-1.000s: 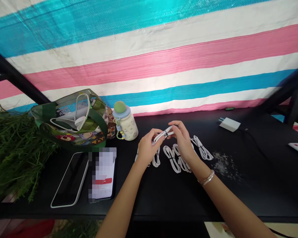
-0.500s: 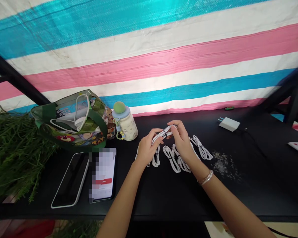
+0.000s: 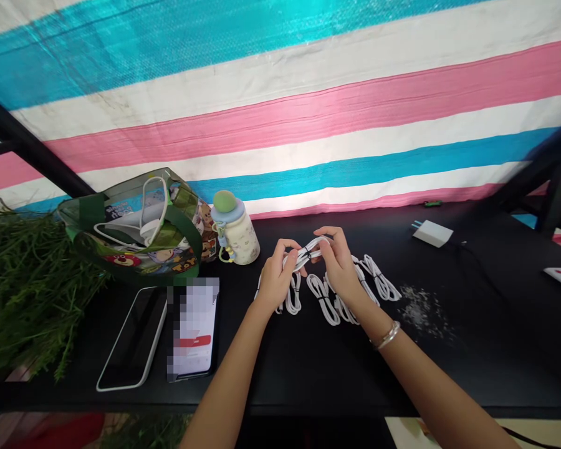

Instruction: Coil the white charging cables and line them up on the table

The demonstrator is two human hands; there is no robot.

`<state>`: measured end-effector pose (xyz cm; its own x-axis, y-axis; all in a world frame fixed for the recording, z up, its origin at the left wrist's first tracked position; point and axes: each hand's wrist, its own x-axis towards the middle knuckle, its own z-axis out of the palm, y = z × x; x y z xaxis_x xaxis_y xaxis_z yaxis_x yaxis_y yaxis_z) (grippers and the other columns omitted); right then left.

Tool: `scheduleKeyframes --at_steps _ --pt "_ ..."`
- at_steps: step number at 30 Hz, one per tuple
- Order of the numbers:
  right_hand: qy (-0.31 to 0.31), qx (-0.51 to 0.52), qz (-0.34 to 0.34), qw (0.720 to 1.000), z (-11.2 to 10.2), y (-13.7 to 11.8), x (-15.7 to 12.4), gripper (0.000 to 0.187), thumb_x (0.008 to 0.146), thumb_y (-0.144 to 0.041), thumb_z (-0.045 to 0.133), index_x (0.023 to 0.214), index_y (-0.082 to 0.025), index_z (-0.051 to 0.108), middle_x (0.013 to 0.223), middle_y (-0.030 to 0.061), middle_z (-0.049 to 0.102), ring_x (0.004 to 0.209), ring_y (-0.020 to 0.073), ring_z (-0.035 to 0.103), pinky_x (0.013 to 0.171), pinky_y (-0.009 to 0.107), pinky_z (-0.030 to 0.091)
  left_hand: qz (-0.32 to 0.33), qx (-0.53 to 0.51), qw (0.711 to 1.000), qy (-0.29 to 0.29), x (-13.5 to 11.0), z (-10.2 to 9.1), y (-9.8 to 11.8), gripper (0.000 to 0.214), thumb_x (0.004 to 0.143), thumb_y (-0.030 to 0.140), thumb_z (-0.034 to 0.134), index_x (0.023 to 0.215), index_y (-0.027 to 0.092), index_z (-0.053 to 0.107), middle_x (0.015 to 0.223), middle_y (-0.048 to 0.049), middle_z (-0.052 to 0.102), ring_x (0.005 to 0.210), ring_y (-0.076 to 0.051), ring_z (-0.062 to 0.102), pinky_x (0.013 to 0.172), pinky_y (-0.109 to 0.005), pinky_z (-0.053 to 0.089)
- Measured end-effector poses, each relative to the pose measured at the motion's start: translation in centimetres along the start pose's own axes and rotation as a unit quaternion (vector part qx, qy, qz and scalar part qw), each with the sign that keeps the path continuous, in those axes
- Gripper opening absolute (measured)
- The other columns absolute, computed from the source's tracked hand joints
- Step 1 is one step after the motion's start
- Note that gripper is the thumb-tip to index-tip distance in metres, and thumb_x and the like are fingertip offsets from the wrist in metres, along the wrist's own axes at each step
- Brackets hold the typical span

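Observation:
My left hand [image 3: 275, 280] and my right hand [image 3: 339, 268] both pinch a looped white cable [image 3: 307, 253] above the black table [image 3: 308, 374]. A thin black tie [image 3: 307, 252] wraps its middle, partly hidden by my fingers. Just below my hands lie several more bundled white cables, including one [image 3: 293, 296] under my left hand and one [image 3: 379, 279] to the right of my right hand. Another bundle [image 3: 322, 300] sits between my wrists. My right wrist wears a silver bangle [image 3: 388, 335].
Left of my hands stand a patterned clear tote bag [image 3: 135, 227] and a cream bottle with a green lid [image 3: 234, 231]. Two phones [image 3: 133, 340] lie near the front edge, beside cut green grass [image 3: 28, 293]. A white charger [image 3: 432, 233] and scattered grains [image 3: 423, 312] lie right.
My right hand has shifted slightly left, closer to my left hand around the tied cable. The cable bundles on the table have not visibly moved.

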<state>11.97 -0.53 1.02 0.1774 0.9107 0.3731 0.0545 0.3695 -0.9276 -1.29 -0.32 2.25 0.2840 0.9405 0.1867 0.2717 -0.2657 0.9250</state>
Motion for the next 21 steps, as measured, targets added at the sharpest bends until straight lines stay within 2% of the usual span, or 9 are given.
scheduleKeyframes --at_steps 9,18,21 --pt "-0.012 0.014 -0.010 1.000 -0.01 -0.44 0.17 0.027 0.083 -0.049 0.054 0.093 -0.025 0.045 0.062 -0.0050 0.053 0.053 0.0139 0.054 0.053 0.030 0.046 0.002 -0.019 1.000 -0.012 0.07 -0.05 -0.18 0.012 0.092 0.029 0.037 0.095 0.023 0.046 0.054 0.0060 0.059 0.057 -0.015 0.057 0.063 -0.025 0.041" --pt "-0.012 -0.011 -0.011 1.000 -0.14 -0.36 0.04 0.025 0.084 -0.048 0.053 0.093 -0.025 0.046 0.060 -0.0059 0.047 0.050 0.0131 0.046 0.049 0.029 0.037 -0.017 -0.048 0.999 -0.013 0.12 0.00 -0.22 0.013 0.092 0.030 0.039 0.097 0.022 0.047 0.050 0.0065 0.058 0.057 -0.015 0.059 0.063 -0.025 0.044" --pt "-0.006 -0.016 -0.012 1.000 -0.17 -0.42 0.01 0.026 0.084 -0.048 0.052 0.093 -0.025 0.047 0.061 -0.0054 0.048 0.052 0.0139 0.049 0.051 0.029 0.039 -0.011 -0.051 0.998 -0.016 0.05 0.02 -0.19 0.016 0.092 0.031 0.038 0.099 0.021 0.048 0.052 0.0053 0.060 0.060 -0.015 0.061 0.064 -0.025 0.045"
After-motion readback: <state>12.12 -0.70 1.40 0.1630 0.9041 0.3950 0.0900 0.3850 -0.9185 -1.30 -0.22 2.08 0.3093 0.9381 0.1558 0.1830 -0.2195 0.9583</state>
